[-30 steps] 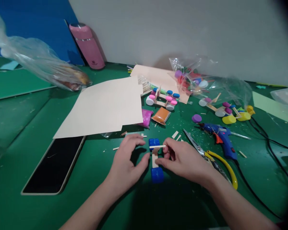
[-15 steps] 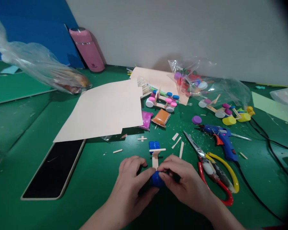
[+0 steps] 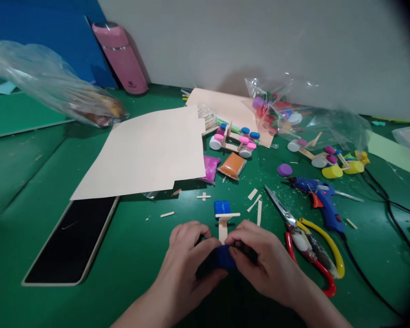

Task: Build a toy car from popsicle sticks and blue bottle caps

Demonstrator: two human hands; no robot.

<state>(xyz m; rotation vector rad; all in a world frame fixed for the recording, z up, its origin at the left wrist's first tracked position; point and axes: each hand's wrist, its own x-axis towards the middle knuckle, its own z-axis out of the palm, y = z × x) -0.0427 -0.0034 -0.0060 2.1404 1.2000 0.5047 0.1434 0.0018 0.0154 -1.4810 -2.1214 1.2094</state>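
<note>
Both hands close around the near end of a small craft-stick piece. My left hand [image 3: 191, 259] has its thumb and fingers bent around a blue block [image 3: 225, 258] from the left. My right hand [image 3: 263, 257] pinches the block's top right corner, where the flat craft stick [image 3: 223, 230] meets it. The stick runs away from me, and a thin wooden stick [image 3: 228, 215] lies crosswise at its far end. Just behind that crosspiece is a second blue block [image 3: 222, 208]. My fingers hide part of the near block.
To the right lie scissors [image 3: 309, 246] and a blue glue gun [image 3: 323, 200] with a cord. A phone [image 3: 71, 241] sits under paper [image 3: 146, 150] at left. Small stick-and-cap cars [image 3: 237, 141], clay packets [image 3: 233, 166], plastic bags and a pink bottle [image 3: 123, 59] stand farther back.
The view has shifted slightly, so background things sit a little differently in the picture. Both hands keep nearly the same grip on the near blue block.
</note>
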